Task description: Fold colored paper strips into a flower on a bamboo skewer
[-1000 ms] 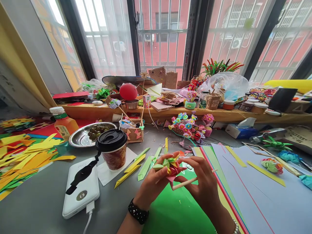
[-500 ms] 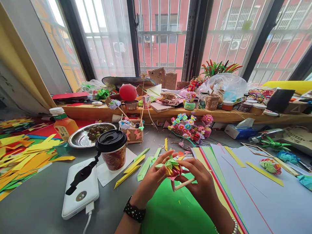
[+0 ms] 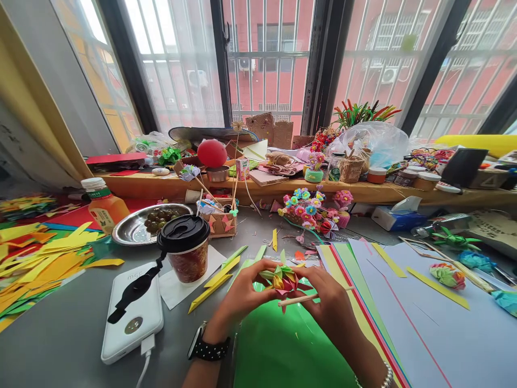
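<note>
A folded paper flower [image 3: 286, 282] in pink, yellow and green is held up between both hands, over a green sheet [image 3: 291, 345]. My left hand [image 3: 250, 288] is closed around its left side, fingers behind and thumb in front. My right hand [image 3: 329, 291] grips a thin wooden stick [image 3: 294, 301], which crosses in front of the flower's lower right. Its fingertips also touch the flower's right edge. Some of the petals are hidden by the fingers. Yellow paper strips [image 3: 218, 285] lie left of my left hand.
A lidded coffee cup [image 3: 188, 264] stands on a napkin beside a white power bank [image 3: 135, 318]. Stacked coloured sheets [image 3: 420, 323] spread to the right, with another paper flower [image 3: 447, 276] on them. A metal plate [image 3: 125, 229] of dark round fruit stands behind the cup.
My left hand has turned and shifted slightly left, its fingers now curled around the flower. The stick's near end has moved left and up a little, with the right hand.
</note>
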`<state>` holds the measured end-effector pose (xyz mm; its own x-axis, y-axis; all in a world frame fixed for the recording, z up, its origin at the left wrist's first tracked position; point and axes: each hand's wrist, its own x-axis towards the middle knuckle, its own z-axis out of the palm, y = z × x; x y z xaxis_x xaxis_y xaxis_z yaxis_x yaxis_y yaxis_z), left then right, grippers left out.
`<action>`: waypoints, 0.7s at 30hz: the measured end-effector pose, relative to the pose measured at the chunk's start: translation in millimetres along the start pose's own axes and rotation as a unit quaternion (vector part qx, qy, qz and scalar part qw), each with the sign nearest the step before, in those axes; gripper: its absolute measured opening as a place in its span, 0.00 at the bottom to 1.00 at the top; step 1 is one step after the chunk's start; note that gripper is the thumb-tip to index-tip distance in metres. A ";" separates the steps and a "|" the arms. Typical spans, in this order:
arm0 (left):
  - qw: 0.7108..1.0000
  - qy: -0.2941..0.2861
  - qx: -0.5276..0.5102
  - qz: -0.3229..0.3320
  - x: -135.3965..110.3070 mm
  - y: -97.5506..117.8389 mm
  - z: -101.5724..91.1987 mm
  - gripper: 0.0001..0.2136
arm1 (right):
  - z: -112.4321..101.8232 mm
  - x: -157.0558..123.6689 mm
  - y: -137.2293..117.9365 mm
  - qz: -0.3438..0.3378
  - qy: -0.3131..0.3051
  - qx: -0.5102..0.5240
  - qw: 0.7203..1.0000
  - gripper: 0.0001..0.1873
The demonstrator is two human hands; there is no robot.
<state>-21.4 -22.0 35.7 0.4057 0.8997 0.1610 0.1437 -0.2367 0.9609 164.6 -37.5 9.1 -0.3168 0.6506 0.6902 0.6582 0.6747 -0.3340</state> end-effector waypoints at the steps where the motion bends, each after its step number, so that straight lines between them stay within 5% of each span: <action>1: 1.000 0.004 0.004 0.007 0.3 -0.6 -0.3 0.15 | -0.2 0.4 -0.3 0.000 -0.001 -0.001 1.000 0.13; 21: 1.000 0.006 0.007 0.018 1.8 -5.1 4.3 0.15 | 1.3 -2.2 3.2 -0.021 0.006 -0.013 1.000 0.08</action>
<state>-17.5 -20.8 30.2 0.4001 0.8949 0.1979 0.1423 -0.2740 0.9512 166.6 -36.3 5.6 -0.3362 0.6175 0.7111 0.6616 0.6922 -0.2883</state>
